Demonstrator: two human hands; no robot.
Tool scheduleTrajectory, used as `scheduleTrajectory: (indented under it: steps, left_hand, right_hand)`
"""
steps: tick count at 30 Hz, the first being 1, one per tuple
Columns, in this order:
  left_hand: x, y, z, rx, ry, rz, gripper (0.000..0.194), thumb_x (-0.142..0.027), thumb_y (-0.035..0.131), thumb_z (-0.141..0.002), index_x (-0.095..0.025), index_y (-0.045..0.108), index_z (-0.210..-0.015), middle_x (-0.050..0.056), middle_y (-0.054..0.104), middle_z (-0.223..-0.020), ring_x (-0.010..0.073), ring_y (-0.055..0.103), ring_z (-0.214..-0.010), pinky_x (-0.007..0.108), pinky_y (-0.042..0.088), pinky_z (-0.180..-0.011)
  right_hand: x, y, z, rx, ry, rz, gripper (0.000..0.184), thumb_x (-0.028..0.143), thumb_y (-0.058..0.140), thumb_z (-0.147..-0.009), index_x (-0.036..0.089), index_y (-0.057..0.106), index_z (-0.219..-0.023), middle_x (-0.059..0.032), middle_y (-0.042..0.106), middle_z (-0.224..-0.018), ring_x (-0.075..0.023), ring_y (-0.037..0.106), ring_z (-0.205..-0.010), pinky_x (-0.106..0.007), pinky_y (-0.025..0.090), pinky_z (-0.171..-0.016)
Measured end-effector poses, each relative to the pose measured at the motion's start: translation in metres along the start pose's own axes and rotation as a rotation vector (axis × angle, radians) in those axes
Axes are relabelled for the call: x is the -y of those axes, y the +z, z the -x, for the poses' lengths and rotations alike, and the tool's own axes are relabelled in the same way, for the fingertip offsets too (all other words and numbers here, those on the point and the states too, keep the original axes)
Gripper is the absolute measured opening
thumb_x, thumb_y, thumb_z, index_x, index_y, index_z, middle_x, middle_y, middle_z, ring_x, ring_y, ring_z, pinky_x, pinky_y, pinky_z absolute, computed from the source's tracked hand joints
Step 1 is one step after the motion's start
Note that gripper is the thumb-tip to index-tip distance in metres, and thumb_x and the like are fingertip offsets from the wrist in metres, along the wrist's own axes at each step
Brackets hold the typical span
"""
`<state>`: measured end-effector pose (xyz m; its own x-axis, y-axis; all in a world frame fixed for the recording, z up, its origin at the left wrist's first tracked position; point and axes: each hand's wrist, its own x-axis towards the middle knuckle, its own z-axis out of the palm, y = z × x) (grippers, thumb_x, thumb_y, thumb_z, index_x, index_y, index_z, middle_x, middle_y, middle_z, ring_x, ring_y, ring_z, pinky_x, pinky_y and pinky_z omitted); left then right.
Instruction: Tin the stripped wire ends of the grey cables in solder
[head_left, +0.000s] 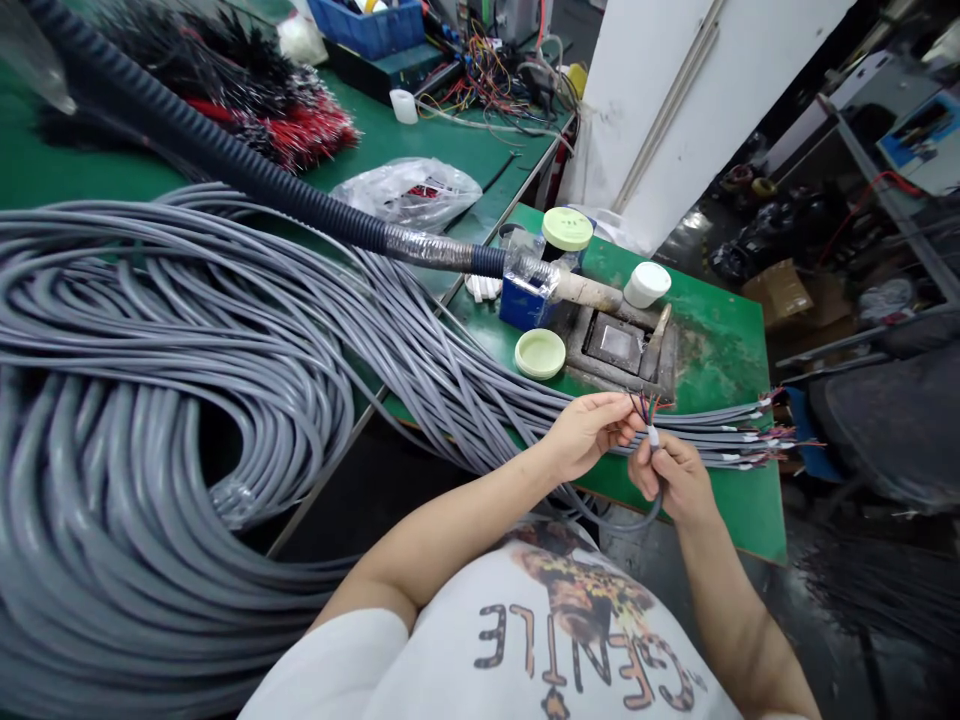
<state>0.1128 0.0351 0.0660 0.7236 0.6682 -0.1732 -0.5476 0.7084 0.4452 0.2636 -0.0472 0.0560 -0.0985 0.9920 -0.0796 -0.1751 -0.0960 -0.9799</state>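
Observation:
Both my hands are raised over the near edge of a green workbench. My left hand pinches the thin coloured wires fanning from the stripped end of a grey cable. My right hand is shut around that cable just below a short white sleeve. The cable loops down below both hands. Other grey cables run past my hands, their stripped ends reaching the bench's right side. A large coiled mass of grey cable lies at the left.
A small metal pot is set in a stained block on the bench, with jars and lids around it. A black corrugated hose crosses above the cables. Behind are a plastic bag, red-and-black wire bundles, and a blue crate.

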Motion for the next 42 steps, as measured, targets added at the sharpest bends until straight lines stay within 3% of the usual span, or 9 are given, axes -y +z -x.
scheduleTrajectory:
  steps: [5, 13, 21, 25, 28, 31, 35, 38, 42]
  left_hand:
    - [0.002, 0.003, -0.005, -0.026, 0.022, -0.027, 0.028, -0.031, 0.08, -0.066, -0.01, 0.065, -0.08, -0.001, 0.061, -0.063, 0.0037, 0.05, -0.05, 0.017, 0.039, -0.053]
    - [0.004, 0.007, 0.006, -0.157, 0.329, -0.137, 0.018, -0.025, 0.077, -0.069, -0.014, 0.064, -0.075, -0.003, 0.061, -0.062, 0.0046, 0.051, -0.053, 0.017, 0.04, -0.054]
    - [0.002, 0.007, -0.001, -0.103, 0.263, -0.221, 0.028, -0.03, 0.083, -0.061, -0.012, 0.067, -0.077, 0.0, 0.063, -0.07, 0.0042, 0.049, -0.056, 0.018, 0.04, -0.054]
    - [0.001, 0.003, -0.002, -0.048, 0.211, -0.213, 0.028, -0.03, 0.083, -0.061, -0.012, 0.063, -0.068, -0.003, 0.059, -0.061, 0.0036, 0.047, -0.052, 0.018, 0.037, -0.053]
    - [0.005, 0.002, -0.001, -0.066, 0.201, -0.168, 0.028, -0.032, 0.082, -0.063, -0.012, 0.062, -0.068, -0.002, 0.061, -0.061, 0.0055, 0.051, -0.055, 0.018, 0.038, -0.054]
    - [0.012, 0.003, 0.002, -0.143, 0.268, -0.194, 0.026, -0.031, 0.081, -0.065, -0.013, 0.063, -0.069, 0.0, 0.065, -0.068, 0.0064, 0.054, -0.058, 0.019, 0.04, -0.057]
    - [0.02, 0.003, 0.007, -0.179, 0.362, -0.281, 0.023, -0.031, 0.08, -0.066, -0.014, 0.066, -0.072, 0.0, 0.067, -0.073, 0.0092, 0.058, -0.067, 0.022, 0.045, -0.067]
    - [0.022, 0.003, 0.011, -0.209, 0.395, -0.283, 0.022, -0.031, 0.08, -0.066, -0.014, 0.068, -0.074, 0.0, 0.067, -0.072, 0.0097, 0.058, -0.068, 0.024, 0.045, -0.069]
    - [0.02, 0.0, 0.015, -0.223, 0.393, -0.21, 0.02, -0.03, 0.08, -0.068, -0.015, 0.068, -0.074, 0.0, 0.067, -0.072, 0.0085, 0.056, -0.066, 0.023, 0.044, -0.068]
  right_hand:
    - [-0.002, -0.001, -0.001, 0.046, -0.02, -0.071, 0.022, 0.037, 0.058, -0.089, 0.017, 0.062, -0.082, 0.0057, 0.046, -0.044, -0.0081, 0.04, -0.036, -0.022, 0.031, -0.041]
    - [-0.001, 0.0, -0.004, 0.011, -0.035, -0.126, 0.02, 0.036, 0.057, -0.09, 0.018, 0.062, -0.081, 0.0056, 0.046, -0.043, -0.0082, 0.04, -0.036, -0.022, 0.03, -0.042]
    - [-0.003, -0.001, -0.003, 0.026, -0.014, -0.104, 0.021, 0.038, 0.059, -0.088, 0.019, 0.062, -0.08, 0.0061, 0.045, -0.042, -0.0083, 0.039, -0.035, -0.021, 0.03, -0.041]
    - [-0.004, -0.003, -0.001, 0.024, -0.013, -0.076, 0.023, 0.041, 0.06, -0.087, 0.019, 0.061, -0.08, 0.0066, 0.044, -0.042, -0.0083, 0.038, -0.036, -0.022, 0.03, -0.042]
    - [0.001, -0.008, -0.001, -0.02, -0.022, 0.038, 0.022, 0.04, 0.062, -0.085, 0.019, 0.062, -0.079, 0.005, 0.049, -0.045, -0.0096, 0.043, -0.04, -0.024, 0.034, -0.045]
    - [0.015, -0.009, -0.004, -0.105, -0.011, 0.234, 0.022, 0.036, 0.067, -0.081, 0.019, 0.066, -0.095, 0.003, 0.056, -0.054, -0.0111, 0.05, -0.049, -0.025, 0.039, -0.05]
    - [0.035, 0.001, -0.011, -0.201, 0.023, 0.514, 0.028, 0.036, 0.066, -0.082, 0.02, 0.067, -0.105, 0.0068, 0.048, -0.048, -0.0088, 0.043, -0.043, -0.022, 0.035, -0.045]
    - [0.041, 0.011, -0.018, -0.266, -0.071, 0.677, 0.02, 0.034, 0.063, -0.084, 0.02, 0.071, -0.095, 0.0067, 0.047, -0.046, -0.008, 0.041, -0.04, -0.022, 0.033, -0.042]
    - [0.043, 0.019, -0.03, -0.237, -0.315, 0.751, 0.011, 0.026, 0.063, -0.085, 0.023, 0.072, -0.091, 0.0012, 0.065, -0.07, -0.012, 0.057, -0.059, -0.026, 0.046, -0.057]
